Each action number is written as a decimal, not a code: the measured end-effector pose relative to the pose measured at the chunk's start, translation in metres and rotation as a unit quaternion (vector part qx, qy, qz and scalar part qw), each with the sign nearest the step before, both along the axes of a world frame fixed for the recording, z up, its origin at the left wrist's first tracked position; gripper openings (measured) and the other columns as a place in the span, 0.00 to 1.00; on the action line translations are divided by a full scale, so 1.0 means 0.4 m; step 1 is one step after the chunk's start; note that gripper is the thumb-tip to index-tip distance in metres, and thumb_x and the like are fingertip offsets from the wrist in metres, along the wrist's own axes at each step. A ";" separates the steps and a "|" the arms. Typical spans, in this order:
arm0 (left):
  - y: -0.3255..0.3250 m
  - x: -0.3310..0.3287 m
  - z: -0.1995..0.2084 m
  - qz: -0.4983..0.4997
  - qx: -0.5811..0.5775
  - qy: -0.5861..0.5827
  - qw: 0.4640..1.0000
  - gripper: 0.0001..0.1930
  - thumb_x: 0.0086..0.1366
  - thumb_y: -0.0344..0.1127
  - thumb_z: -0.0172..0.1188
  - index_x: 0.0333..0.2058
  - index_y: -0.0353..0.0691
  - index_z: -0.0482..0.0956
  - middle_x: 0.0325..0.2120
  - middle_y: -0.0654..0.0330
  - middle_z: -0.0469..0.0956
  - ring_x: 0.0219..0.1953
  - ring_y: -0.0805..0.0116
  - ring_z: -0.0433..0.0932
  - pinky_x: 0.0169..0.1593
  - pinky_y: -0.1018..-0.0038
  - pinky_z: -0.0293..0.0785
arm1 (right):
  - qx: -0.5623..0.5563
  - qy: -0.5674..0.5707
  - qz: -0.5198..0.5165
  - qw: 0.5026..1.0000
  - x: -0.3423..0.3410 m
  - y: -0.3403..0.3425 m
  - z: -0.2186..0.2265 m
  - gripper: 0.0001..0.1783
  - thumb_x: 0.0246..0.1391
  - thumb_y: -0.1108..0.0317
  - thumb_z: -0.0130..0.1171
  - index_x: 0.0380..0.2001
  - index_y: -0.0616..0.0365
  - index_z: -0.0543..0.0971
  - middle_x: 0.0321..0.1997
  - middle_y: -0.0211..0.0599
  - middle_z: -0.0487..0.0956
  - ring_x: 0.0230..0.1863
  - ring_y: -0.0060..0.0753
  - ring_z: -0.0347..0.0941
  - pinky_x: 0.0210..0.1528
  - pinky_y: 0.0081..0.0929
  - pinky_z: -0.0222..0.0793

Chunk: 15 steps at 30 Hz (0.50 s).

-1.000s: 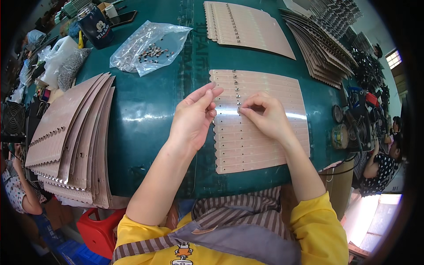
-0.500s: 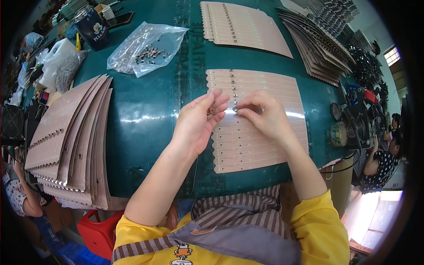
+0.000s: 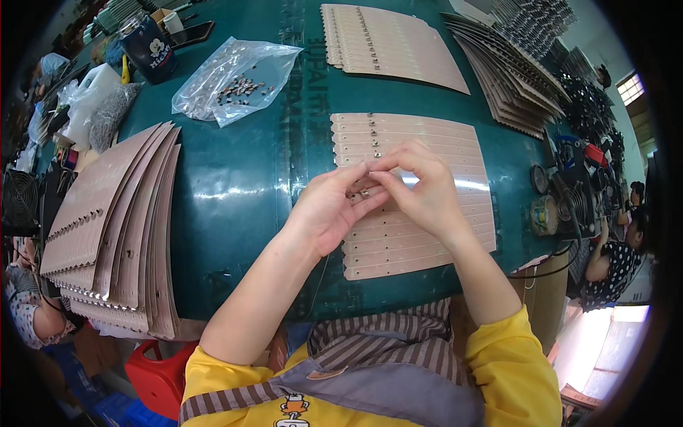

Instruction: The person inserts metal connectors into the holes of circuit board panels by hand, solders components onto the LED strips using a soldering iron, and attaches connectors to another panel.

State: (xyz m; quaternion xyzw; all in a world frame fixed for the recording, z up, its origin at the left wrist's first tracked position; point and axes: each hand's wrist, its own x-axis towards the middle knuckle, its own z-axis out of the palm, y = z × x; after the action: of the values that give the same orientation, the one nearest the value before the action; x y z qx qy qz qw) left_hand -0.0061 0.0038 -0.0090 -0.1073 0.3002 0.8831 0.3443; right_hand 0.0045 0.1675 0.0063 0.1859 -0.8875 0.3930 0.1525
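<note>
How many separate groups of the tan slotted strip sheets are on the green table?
4: a fanned stack at left, a sheet under both hands, a sheet at top centre, a fanned stack at top right.

Dark green table [image 3: 242, 185], pale pink strips [image 3: 427, 135] at centre, yellow sleeves [image 3: 512, 377] and brown-striped apron [image 3: 384, 341] at six o'clock.

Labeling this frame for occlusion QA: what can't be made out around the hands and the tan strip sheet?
- Head view: the small metal part pinched between left hand and right hand is mostly covered by the fingertips; its shape cannot be told.
- The middle strips of the tan strip sheet lie hidden under both hands.
- The pieces in the clear plastic bag are too small to identify.
- The clutter at the right rim is bent and darkened by the fisheye edge.
</note>
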 end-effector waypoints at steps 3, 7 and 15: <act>0.000 -0.004 0.013 0.047 -0.088 0.000 0.995 0.17 0.67 0.30 0.46 0.49 0.21 0.66 0.46 0.43 0.71 0.50 0.59 0.72 0.57 0.68 0.70 | -0.006 -0.043 -0.014 0.999 0.006 0.021 -0.006 0.04 0.44 0.76 0.62 0.27 0.62 0.79 0.29 0.39 0.77 0.34 0.38 0.74 0.36 0.30 0.69; -0.018 -0.017 0.007 0.123 -0.088 0.056 0.987 0.24 0.65 0.24 0.45 0.57 0.17 0.51 0.52 0.36 0.64 0.54 0.55 0.70 0.58 0.69 0.69 | -0.001 -0.161 -0.007 0.987 0.025 0.033 -0.015 0.04 0.46 0.77 0.60 0.28 0.63 0.78 0.30 0.41 0.76 0.31 0.38 0.75 0.35 0.29 0.70; -0.014 -0.013 0.014 0.130 -0.099 0.045 0.986 0.22 0.66 0.24 0.46 0.55 0.18 0.55 0.50 0.37 0.66 0.54 0.55 0.70 0.59 0.71 0.69 | 0.024 -0.153 -0.006 0.988 0.019 0.030 -0.031 0.03 0.46 0.77 0.60 0.27 0.64 0.77 0.29 0.43 0.75 0.31 0.40 0.75 0.35 0.29 0.71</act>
State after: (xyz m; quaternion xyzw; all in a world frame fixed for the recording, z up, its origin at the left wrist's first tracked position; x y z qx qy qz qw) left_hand -0.0114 -0.0019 -0.0036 -0.1391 0.3843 0.8904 0.2003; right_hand 0.0119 0.1793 -0.0061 0.1218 -0.9107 0.3944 0.0124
